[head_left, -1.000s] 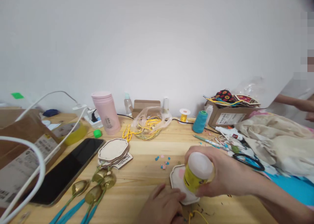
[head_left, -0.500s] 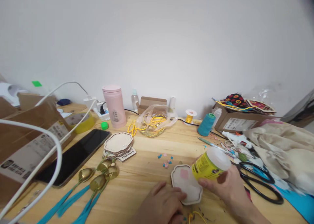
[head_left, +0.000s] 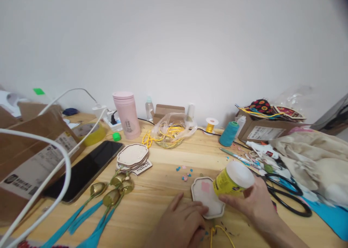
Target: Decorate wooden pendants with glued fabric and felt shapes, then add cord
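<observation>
My right hand (head_left: 254, 202) is wrapped round a bottle with a yellow label (head_left: 226, 184). The bottle is tilted, its broad white end turned up and to the right, its lower end near a pale wooden plaque with a scalloped rim (head_left: 205, 203). A pink patch (head_left: 206, 187) shows on the plaque's upper part. The fingertips of my left hand (head_left: 185, 219) rest on the plaque's lower left edge, fingers stretched out. Whether the bottle touches the plaque I cannot tell. Small pink and blue pieces (head_left: 186, 176) lie just beyond, and a yellow cord (head_left: 221, 229) lies below.
Stacked wooden plaques (head_left: 133, 155), brass bells with blue ribbons (head_left: 111, 197) and a phone (head_left: 84, 170) lie left. A white cable (head_left: 63, 164) loops past a carton (head_left: 29, 168). A pink tumbler (head_left: 127, 115) stands behind. Black-handled scissors (head_left: 295, 206), teal thread (head_left: 228, 135) and cloth (head_left: 320, 157) occupy the right.
The camera view has shifted slightly. My left index finger is spread a little further from the others. The bottle stays tilted in my right hand over the plaque's right side.
</observation>
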{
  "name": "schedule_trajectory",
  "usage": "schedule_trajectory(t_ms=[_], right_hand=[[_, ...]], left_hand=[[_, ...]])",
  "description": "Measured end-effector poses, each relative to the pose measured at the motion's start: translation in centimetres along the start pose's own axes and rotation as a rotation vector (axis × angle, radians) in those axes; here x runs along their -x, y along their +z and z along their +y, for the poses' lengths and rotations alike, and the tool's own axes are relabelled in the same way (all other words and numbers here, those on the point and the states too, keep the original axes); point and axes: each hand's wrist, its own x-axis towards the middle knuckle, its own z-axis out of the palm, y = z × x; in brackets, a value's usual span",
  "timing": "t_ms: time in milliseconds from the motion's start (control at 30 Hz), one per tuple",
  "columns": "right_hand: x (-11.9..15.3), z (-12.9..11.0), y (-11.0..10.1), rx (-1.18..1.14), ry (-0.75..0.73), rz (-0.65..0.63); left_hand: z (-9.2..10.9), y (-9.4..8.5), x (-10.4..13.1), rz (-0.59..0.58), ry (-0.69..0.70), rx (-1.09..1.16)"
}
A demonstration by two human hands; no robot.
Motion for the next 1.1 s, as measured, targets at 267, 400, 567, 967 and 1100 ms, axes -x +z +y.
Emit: schedule_trajectory(t_ms=[267,400,567,967,1100], right_hand=[[0.13,-0.41,0.11,0.032,-0.022,0.018],[0.07,-0.50,0.19,-0.017,0.015,0.007],[-0.12,-0.35,0.26,-0.069,0.051,-0.008],[-0.16,0.01,0.04,-0.090,0.077,0.041],[-0.19,-0.11,0.06,-0.139,0.094,0.016]], left_hand=[[0.62,-0.56,-0.13,-0.080,-0.098,0.093],[0.59,-0.49,0.05,-0.068,-0.108,0.111],[0.45,-0.30,0.20,-0.046,-0.097,0.125],[0.26,-0.15,0.10,-0.030,-0.026,0.003],[0.23,-0.28,0.14,-0.076,-0.026,0.000]])
